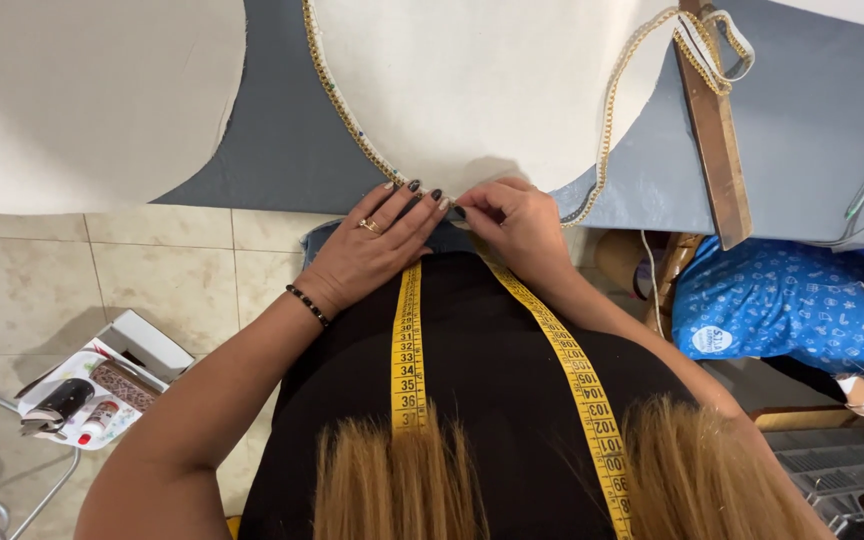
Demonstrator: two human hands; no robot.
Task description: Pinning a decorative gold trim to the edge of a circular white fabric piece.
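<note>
Beaded trim (352,125) runs along the curved edge of the cream fabric (472,80) on the grey table (272,140); its low point lies under the fingertips. Left hand (372,245) flat, fingers pressing the fabric edge. Right hand (517,225) touches it, thumb and finger pinched on the trim. Yellow tape (408,340) hangs over the black shirt (482,380).

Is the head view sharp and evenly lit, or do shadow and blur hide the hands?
Head view: sharp at both hands, left hand and right hand; soft shadow on the cream fabric just above them; hair at the bottom edge slightly soft; no glare.
</note>
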